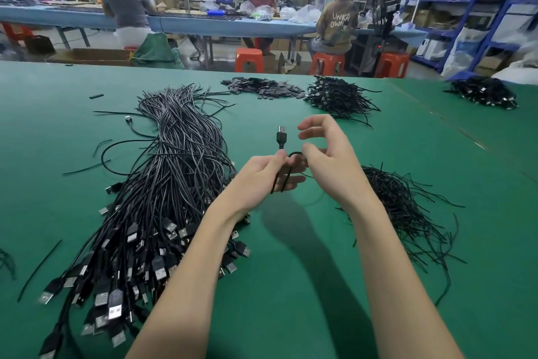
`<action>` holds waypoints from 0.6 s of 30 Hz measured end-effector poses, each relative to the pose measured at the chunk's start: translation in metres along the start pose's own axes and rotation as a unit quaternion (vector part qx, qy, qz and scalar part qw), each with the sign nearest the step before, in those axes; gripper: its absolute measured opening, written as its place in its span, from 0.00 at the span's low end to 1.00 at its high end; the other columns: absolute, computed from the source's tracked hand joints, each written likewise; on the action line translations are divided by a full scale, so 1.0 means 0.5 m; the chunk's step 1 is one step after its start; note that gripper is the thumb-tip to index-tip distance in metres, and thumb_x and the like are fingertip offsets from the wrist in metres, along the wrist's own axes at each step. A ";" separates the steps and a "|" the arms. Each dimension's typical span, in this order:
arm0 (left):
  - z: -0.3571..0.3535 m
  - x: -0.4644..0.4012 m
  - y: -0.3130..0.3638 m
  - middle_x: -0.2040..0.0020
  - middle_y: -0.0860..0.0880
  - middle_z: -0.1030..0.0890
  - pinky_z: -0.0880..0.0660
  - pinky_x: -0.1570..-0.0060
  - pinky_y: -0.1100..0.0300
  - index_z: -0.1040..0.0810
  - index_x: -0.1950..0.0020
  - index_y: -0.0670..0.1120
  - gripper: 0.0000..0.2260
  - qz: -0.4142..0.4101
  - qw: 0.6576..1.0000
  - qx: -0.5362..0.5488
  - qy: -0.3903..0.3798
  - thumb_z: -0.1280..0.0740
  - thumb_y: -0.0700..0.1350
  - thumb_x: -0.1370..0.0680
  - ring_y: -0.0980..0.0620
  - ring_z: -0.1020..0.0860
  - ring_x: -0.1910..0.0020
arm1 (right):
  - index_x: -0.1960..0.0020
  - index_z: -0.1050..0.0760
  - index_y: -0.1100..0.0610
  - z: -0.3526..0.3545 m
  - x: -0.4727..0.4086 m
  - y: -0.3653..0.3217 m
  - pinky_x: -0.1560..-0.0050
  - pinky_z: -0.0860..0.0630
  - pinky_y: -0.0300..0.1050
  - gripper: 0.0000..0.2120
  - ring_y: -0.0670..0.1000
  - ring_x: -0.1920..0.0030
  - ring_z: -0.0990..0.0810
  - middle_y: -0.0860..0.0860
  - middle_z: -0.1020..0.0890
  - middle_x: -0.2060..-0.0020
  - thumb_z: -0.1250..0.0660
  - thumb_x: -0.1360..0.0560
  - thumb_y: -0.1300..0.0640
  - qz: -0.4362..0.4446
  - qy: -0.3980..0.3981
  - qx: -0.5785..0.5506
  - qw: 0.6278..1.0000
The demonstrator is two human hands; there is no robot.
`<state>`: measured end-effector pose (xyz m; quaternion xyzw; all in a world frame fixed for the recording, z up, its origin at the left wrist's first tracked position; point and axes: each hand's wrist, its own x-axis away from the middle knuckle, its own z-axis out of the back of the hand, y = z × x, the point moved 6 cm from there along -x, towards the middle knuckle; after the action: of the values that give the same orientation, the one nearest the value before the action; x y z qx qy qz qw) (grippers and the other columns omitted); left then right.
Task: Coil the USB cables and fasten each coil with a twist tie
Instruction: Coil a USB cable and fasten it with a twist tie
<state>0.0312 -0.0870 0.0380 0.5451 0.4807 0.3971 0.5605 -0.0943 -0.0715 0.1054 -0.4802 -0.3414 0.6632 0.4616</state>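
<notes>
Black cable (281, 137), plug up, was pinched upright in the left hand (263, 176) above the green counter (320, 271); the right hand (326, 152), fingers loosely apart, touched its loop just beside.

We see a black USB cable (281, 137) held above the bench (291, 286), plug upright, beside loose ties (407, 207).

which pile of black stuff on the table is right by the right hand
The loose pile of thin twist ties, lying just beside the right hand and forearm. The big cable bundle lies by the left hand; the other piles lie at the far edge.
</notes>
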 end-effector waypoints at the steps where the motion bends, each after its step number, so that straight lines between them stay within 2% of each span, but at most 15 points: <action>1: 0.003 -0.001 0.001 0.50 0.48 0.14 0.20 0.46 0.57 0.18 0.46 0.42 0.19 -0.009 1.000 -0.002 0.010 0.46 0.48 0.13 0.49 0.15 0.50 | 0.45 0.28 0.49 -0.003 0.000 -0.004 0.63 0.21 0.40 0.16 0.52 0.60 0.14 0.48 0.22 0.47 0.43 0.23 0.68 0.012 -0.004 0.006 1.000; 4: 0.013 -0.006 0.003 0.52 0.47 0.14 0.21 0.44 0.56 0.19 0.48 0.38 0.20 -0.031 0.999 0.002 0.041 0.45 0.49 0.14 0.51 0.16 0.52 | 0.49 0.27 0.51 -0.018 0.000 -0.004 0.54 0.17 0.52 0.14 0.55 0.60 0.14 0.49 0.22 0.50 0.42 0.22 0.68 -0.010 -0.018 -0.028 0.999; 7: 0.022 -0.005 0.009 0.52 0.47 0.14 0.21 0.50 0.57 0.17 0.46 0.43 0.19 -0.040 0.994 0.063 0.084 0.45 0.51 0.14 0.52 0.16 0.55 | 0.51 0.30 0.57 -0.049 0.006 0.013 0.55 0.16 0.48 0.10 0.53 0.65 0.16 0.56 0.22 0.54 0.42 0.20 0.71 -0.090 -0.080 -0.165 0.979; 9: 0.032 -0.005 0.016 0.45 0.44 0.15 0.20 0.51 0.57 0.18 0.43 0.44 0.18 -0.045 0.985 0.128 0.102 0.46 0.50 0.14 0.49 0.16 0.48 | 0.50 0.31 0.59 -0.066 0.018 0.029 0.58 0.17 0.44 0.06 0.53 0.65 0.16 0.57 0.20 0.57 0.40 0.18 0.69 -0.128 -0.154 -0.199 0.959; 13: 0.048 -0.003 0.023 0.41 0.43 0.17 0.20 0.48 0.59 0.22 0.39 0.40 0.21 -0.050 0.970 0.215 0.096 0.49 0.51 0.14 0.46 0.18 0.41 | 0.47 0.31 0.53 -0.068 0.038 0.066 0.56 0.27 0.38 0.04 0.53 0.58 0.17 0.52 0.15 0.57 0.38 0.17 0.61 -0.128 -0.269 -0.071 0.952; 16: 0.048 0.001 0.028 0.40 0.42 0.17 0.20 0.51 0.61 0.22 0.38 0.39 0.22 -0.053 0.968 0.233 0.073 0.50 0.51 0.14 0.45 0.18 0.42 | 0.47 0.28 0.53 -0.068 0.040 0.096 0.55 0.23 0.42 0.02 0.51 0.59 0.17 0.52 0.13 0.58 0.35 0.17 0.56 -0.168 -0.270 -0.057 0.946; 18: 0.043 0.003 0.035 0.40 0.42 0.17 0.20 0.54 0.62 0.21 0.39 0.39 0.22 -0.058 0.974 0.213 0.051 0.50 0.51 0.14 0.46 0.16 0.45 | 0.48 0.26 0.54 -0.065 0.038 0.123 0.57 0.21 0.43 0.12 0.50 0.63 0.18 0.52 0.13 0.62 0.33 0.20 0.46 -0.199 -0.241 0.006 0.950</action>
<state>0.0540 -0.0891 0.0541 0.6020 0.6134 0.2795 0.4280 -0.0830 -0.0745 0.0342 -0.2255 -0.5267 0.6562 0.4911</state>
